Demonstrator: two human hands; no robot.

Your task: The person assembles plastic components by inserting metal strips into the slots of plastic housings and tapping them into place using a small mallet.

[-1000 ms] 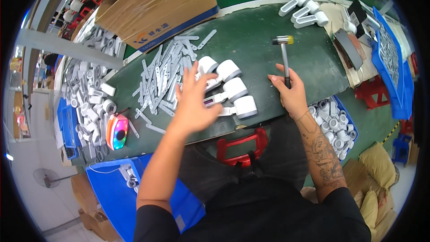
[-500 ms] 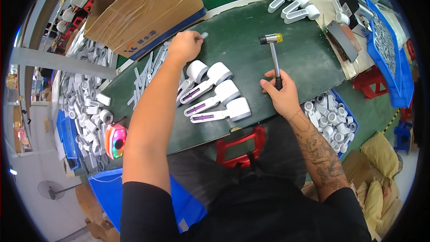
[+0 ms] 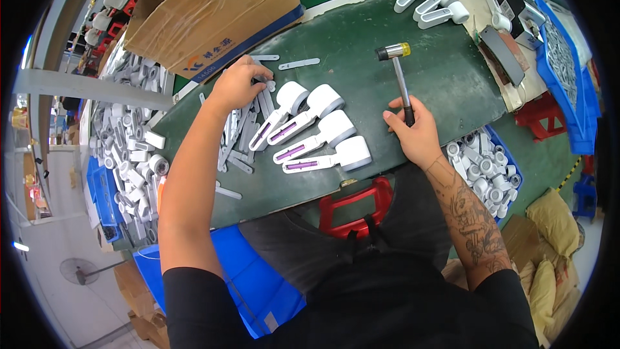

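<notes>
Currently poised with the left hand (image 3: pixel 239 84) over the upper end of a heap of flat, narrow grey plastic strips (image 3: pixel 248 128) left of the frame's centre, palm down, fingers bent. Hard to tell, with the tips partly masked at this angle, whether pinching a strip or merely brushing the pile. Could drag up two at once, given such crossed and overlapping layers, or push loose ones against the tall brown cardboard carton with a blue lower band (image 3: pixel 226 10) at upper left, just beside the heap.

Gripping with the right hand (image 3: pixel 418 132), right of centre, the black handle of a slim steel-shafted hammer with a black-and-yellow head (image 3: pixel 401 79); fingers curled round, nothing else in hold, head toward the top of the frame above the dark green worktop (image 3: pixel 455 68). With a slack hold or a careless swing, could let it tip and knock or scuff the four white plastic housings with thick round heads and purple-lined slots (image 3: pixel 336 126), fanned out at the centre. Worth watching too: the lowest housing, near the worktop's front edge and so liable to drop if bumped.
</notes>
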